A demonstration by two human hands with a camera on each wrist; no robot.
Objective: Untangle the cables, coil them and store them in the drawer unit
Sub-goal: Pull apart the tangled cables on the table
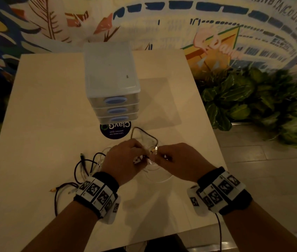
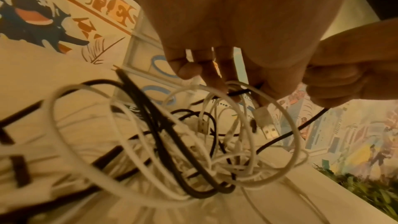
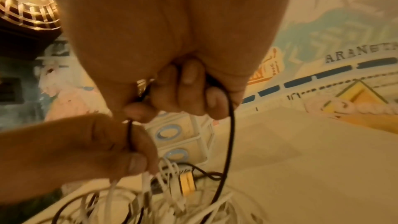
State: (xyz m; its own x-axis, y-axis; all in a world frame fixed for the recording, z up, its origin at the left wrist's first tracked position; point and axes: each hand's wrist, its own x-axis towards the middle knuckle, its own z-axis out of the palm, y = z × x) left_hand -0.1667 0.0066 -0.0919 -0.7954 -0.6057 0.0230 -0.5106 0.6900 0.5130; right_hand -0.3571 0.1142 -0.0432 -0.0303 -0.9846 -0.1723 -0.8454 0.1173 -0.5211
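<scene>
A round dark sticker (image 1: 115, 130) on the table (image 1: 49, 110) reads "Clay" in large white letters, upside down to the wearer, with smaller lines below that seem to say "Let's keep our pantries clean". It lies at the foot of the drawer unit (image 1: 111, 84), a pale plastic stack of three closed drawers with blue oval handles, standing at the middle of the table. On the painted wall (image 3: 353, 23) behind, the right wrist view alone gives legible lettering, "ARANET", cut off at the edge.

Both hands meet above the near part of the table. The left hand (image 1: 124, 159) pinches a bundle of white cables (image 2: 237, 142) and a black cable (image 1: 145, 137) together. The right hand (image 1: 178, 160) has its fingers curled round the same black cable, which loops toward the drawer unit. Only the left wrist view shows the tangle hanging under the hands, with a USB plug (image 2: 268, 129) dangling. More black and white cable lies on the table left of the left wrist.
</scene>
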